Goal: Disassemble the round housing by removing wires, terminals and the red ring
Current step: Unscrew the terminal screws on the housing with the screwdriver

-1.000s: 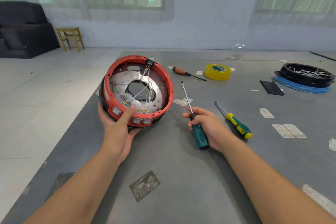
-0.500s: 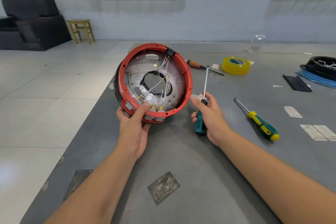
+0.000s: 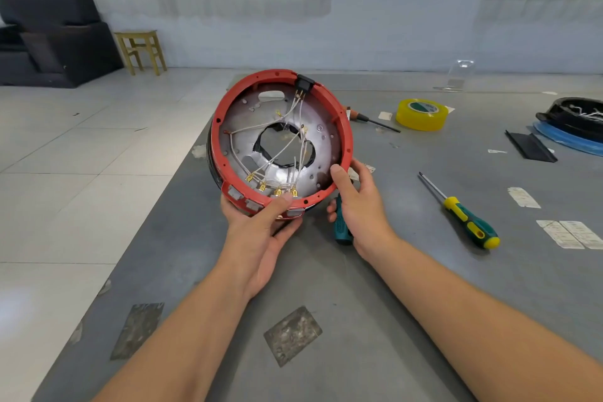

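At the upper left of the frame a black armchair (image 3: pixel 49 33) stands on the pale tiled floor, with a small yellow wooden stool (image 3: pixel 141 49) just beside it.

In the middle of the frame is the round housing (image 3: pixel 280 140), tilted up off the grey counter (image 3: pixel 359 320) so its open side faces the camera. A red ring (image 3: pixel 346 127) runs round its rim. Inside is a shiny metal plate with a hole in the middle. Thin white wires (image 3: pixel 284 150) cross the plate and end in small gold terminals (image 3: pixel 277 191) near the bottom edge. A black switch (image 3: pixel 305 81) sits at the top of the ring.

The left hand (image 3: pixel 261 232) holds the housing from below, its grip curled round the bottom edge, thumb pressed on the ring.

The right hand (image 3: pixel 359 206) is at the lower right of the housing. Its thumb touches the ring, and its fingers are curled round the dark green handle of a screwdriver (image 3: pixel 341 225).

Further right on the counter lie an orange-handled screwdriver (image 3: pixel 365 117), a yellow roll of tape (image 3: pixel 422 114), a green and yellow screwdriver (image 3: pixel 470 222) and a flat black strip (image 3: pixel 530 146). At the right edge a black round part (image 3: pixel 574 117) rests on a blue ring.
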`<state>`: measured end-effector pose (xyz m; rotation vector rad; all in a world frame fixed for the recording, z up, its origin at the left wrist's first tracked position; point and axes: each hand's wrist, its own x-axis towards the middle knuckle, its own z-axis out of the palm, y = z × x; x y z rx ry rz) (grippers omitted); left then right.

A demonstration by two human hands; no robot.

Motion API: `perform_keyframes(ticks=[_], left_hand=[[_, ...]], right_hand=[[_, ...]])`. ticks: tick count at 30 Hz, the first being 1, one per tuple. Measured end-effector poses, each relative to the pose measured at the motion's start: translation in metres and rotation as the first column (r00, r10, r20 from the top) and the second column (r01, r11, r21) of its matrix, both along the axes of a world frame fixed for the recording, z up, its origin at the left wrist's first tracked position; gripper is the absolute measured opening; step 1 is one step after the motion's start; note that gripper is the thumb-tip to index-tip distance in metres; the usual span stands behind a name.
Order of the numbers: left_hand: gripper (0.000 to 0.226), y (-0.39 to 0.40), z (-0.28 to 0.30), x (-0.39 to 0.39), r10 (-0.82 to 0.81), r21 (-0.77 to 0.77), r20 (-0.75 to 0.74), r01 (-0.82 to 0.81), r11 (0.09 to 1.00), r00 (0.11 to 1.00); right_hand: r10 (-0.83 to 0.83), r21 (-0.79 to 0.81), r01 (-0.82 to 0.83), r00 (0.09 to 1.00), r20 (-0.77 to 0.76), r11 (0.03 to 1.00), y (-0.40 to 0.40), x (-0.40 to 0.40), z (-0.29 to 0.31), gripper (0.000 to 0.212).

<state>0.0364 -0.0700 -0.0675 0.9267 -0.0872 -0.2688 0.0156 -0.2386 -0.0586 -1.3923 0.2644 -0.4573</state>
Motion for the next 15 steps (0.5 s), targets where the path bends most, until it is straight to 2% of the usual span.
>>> perform_keyframes(ticks=[3,6,9,10,13,15], left_hand=[[0.088,0.004,0.003,0.003,0.044,-0.069,-0.049,-0.047,0.997,0.998],[0.088,0.007,0.007,0.005,0.071,-0.084,-0.067,-0.077,0.994,0.995],[0.079,0.012,0.008,0.008,0.143,-0.064,-0.072,-0.148,0.987,0.987],[0.078,0.014,0.009,0.01,0.161,-0.061,-0.074,-0.165,0.984,0.984],[0.074,0.017,0.01,0.012,0.193,-0.078,-0.081,-0.199,0.977,0.978],[0.072,0.018,0.011,0.013,0.199,-0.088,-0.086,-0.207,0.974,0.976]], right_hand=[[0.039,-0.008,-0.039,0.999,-0.005,0.999,-0.001,-0.003,0.001,0.034],[0.036,0.124,-0.035,0.999,-0.002,0.992,-0.008,-0.001,-0.001,0.033],[0.003,0.145,0.003,0.999,-0.042,0.989,-0.016,-0.005,-0.005,0.051],[0.011,0.135,-0.006,0.999,-0.038,0.991,-0.017,-0.009,-0.006,0.05],[0.119,0.089,-0.12,0.993,0.018,0.989,-0.02,-0.025,-0.005,0.025],[0.203,0.068,-0.205,0.978,0.038,0.976,-0.021,-0.036,-0.002,0.02]])
